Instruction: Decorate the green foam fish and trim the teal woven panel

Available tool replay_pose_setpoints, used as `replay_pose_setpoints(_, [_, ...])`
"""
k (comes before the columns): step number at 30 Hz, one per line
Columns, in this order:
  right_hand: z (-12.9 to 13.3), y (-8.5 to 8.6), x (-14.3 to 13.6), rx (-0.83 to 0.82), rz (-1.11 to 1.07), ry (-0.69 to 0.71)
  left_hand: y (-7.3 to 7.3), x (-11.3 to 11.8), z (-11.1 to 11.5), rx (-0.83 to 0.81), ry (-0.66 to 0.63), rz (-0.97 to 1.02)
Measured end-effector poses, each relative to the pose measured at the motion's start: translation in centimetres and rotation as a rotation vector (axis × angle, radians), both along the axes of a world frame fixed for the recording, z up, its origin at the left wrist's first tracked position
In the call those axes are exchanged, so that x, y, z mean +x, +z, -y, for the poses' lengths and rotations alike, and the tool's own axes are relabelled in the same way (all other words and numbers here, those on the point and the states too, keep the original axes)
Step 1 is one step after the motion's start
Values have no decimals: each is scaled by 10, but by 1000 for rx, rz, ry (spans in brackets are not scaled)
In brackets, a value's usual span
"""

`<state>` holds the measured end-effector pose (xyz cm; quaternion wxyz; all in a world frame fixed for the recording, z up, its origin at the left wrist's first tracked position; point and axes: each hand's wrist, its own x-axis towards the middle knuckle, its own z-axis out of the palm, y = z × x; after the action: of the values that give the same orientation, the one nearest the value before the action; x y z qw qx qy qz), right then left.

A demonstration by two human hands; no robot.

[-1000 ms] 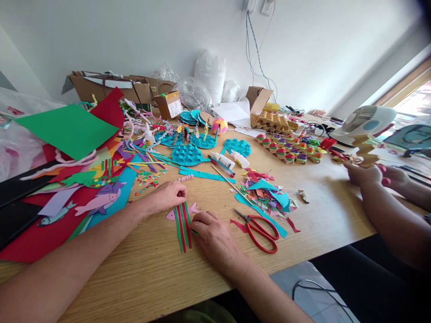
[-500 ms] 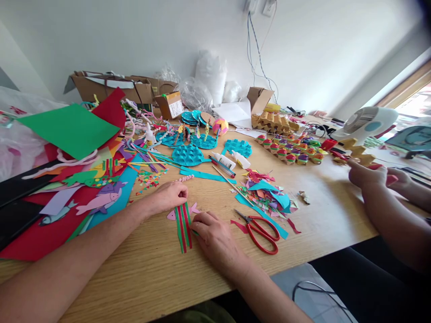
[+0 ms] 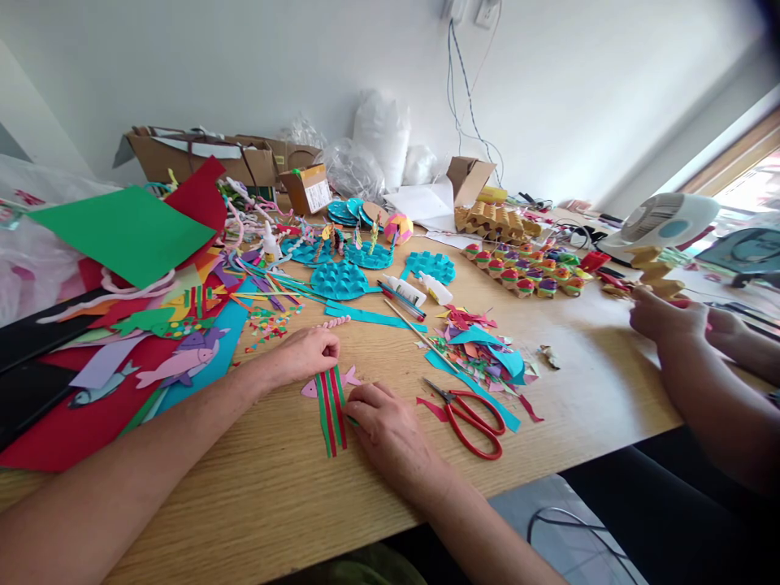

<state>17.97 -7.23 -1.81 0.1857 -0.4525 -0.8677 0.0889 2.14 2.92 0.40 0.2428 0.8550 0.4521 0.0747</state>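
Red and green paper strips [image 3: 332,414] lie side by side across a pink paper fish [image 3: 309,389], whose head and tail show on either side. My left hand [image 3: 308,356] is closed on the upper ends of the strips, its fingertips pressed together. At the strips' right edge, my right hand [image 3: 390,431] is pinched at a bit of green paper strip [image 3: 352,420], most of which the fingers cover. Red-handled scissors [image 3: 472,418] lie with blades parted to the right of my right hand.
Paper scraps [image 3: 481,349], glue bottles [image 3: 435,288] and blue egg-carton pieces [image 3: 339,280] lie beyond my hands. Coloured paper sheets [image 3: 131,231] and cut-out fish [image 3: 179,361] cover the left side. At the right, another person's hands [image 3: 670,317] work near painted egg cartons [image 3: 524,272].
My hands and the strips stay almost where they were. The other person's hands at the right have shifted slightly.
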Motion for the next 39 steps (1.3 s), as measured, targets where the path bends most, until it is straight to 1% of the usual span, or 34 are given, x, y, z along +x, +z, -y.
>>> replay_pose_setpoints(17, [1, 1, -1, -5, 12, -9, 4, 1, 1, 3, -16, -17])
replay_pose_setpoints(29, [2, 1, -2, -7, -21, -8, -1, -1, 0, 17, -28, -9])
replay_pose_setpoints(39, [4, 3, -1, -47, 26, 6, 4, 2, 2, 20, -15, -7])
